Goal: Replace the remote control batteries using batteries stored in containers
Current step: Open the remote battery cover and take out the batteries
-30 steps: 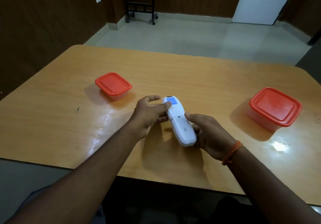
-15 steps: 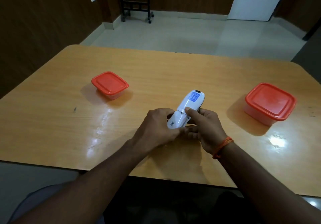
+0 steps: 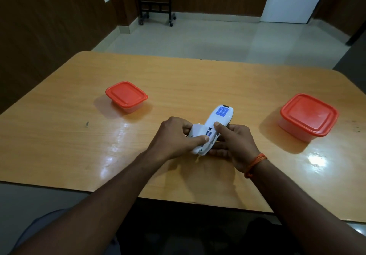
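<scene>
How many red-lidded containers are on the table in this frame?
2, both on the table: the smaller container at left, the larger container at right. Lids are on; none seems hidden.

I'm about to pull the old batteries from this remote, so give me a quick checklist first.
1. Remote back side up, gripped by right hand: ok.
2. Battery cover clear of the remote: not ok, left hand holds it partly off.
3. Batteries seen in the compartment: cannot tell.
4. Small container open: not ok, lid on.
5. Large container open: not ok, lid on.
</scene>
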